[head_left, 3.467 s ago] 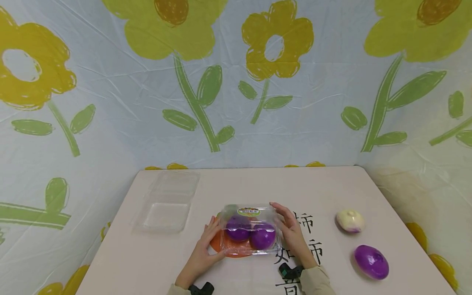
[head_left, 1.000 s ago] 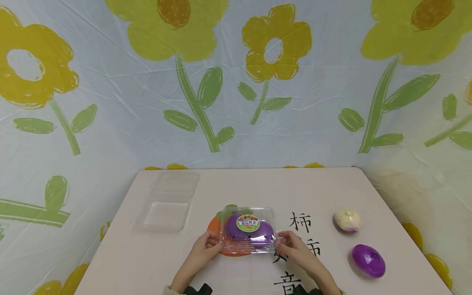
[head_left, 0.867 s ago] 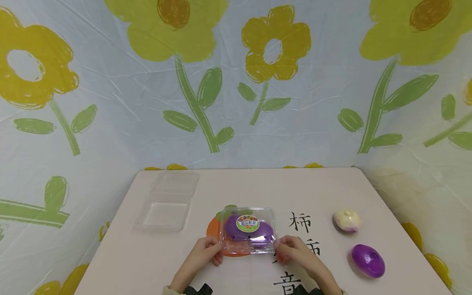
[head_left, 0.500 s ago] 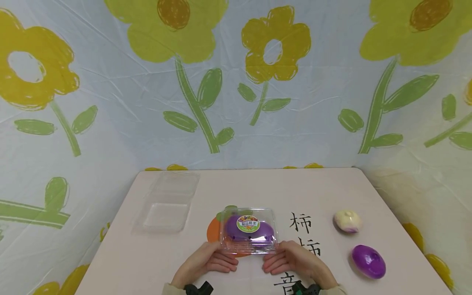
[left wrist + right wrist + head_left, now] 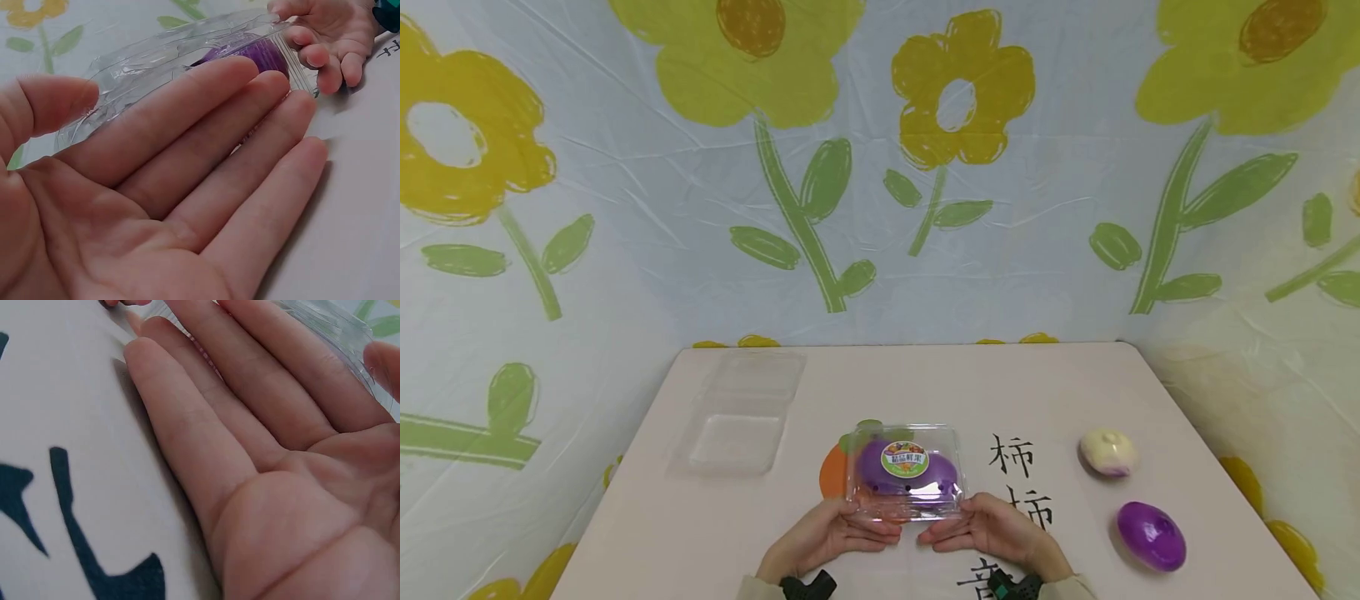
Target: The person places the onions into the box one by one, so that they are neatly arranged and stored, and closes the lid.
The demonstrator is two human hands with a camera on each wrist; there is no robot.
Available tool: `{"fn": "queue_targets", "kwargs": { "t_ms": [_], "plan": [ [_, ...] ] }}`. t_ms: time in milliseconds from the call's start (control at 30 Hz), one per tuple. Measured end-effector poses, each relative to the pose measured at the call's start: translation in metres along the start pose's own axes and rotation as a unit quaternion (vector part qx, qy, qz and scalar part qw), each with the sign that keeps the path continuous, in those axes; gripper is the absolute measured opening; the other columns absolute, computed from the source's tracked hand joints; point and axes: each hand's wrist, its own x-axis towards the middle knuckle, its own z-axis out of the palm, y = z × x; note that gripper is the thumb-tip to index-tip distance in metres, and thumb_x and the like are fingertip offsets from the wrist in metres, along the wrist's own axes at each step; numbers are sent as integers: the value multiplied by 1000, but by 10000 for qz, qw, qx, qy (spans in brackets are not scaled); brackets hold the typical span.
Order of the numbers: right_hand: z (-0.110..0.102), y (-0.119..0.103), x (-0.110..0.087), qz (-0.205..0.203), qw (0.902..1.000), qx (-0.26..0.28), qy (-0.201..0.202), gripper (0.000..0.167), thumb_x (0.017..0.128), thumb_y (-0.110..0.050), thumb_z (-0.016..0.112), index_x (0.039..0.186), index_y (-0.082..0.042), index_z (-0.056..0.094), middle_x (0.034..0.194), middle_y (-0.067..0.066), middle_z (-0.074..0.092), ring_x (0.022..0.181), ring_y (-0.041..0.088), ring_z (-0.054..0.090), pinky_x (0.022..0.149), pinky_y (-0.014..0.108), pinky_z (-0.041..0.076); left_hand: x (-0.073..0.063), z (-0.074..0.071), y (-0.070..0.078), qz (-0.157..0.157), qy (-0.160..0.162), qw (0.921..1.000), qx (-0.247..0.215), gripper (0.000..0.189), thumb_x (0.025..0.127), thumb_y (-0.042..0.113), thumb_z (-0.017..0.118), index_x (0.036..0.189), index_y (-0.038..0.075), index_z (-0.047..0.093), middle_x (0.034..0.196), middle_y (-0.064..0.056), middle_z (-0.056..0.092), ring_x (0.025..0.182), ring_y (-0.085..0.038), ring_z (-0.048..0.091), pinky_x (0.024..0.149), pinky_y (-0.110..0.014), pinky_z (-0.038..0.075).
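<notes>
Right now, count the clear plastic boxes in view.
2: the open box at the left, and the labelled box with the left hand and right hand at its near corners.

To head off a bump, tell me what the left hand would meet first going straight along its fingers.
Likely the right hand, across a narrow gap from the left hand by the near edge of the clear box, though depth is hard to judge.
</notes>
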Motion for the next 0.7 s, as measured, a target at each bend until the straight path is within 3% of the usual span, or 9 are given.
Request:
{"fn": "queue_targets", "kwargs": {
  "t_ms": [300,700],
  "plan": [
    [0,3,3,-332,9994,-44,-4,51,101,-8,14,131,27,36,134,40,49,131,44,48,111,50,37,1,2,-2,287,258,9990,224,48,101,13,31,132,-19,48,124,-28,63,120,-39,59,102,-46,47],
    [1,3,4,-324,9987,-372,98,50,100,-6,17,126,35,30,131,35,54,130,44,49,110,53,36,2,0,-3,622,23,9976,311,45,101,6,30,137,-17,44,126,-30,60,122,-40,57,102,-49,46]
  ]
}}
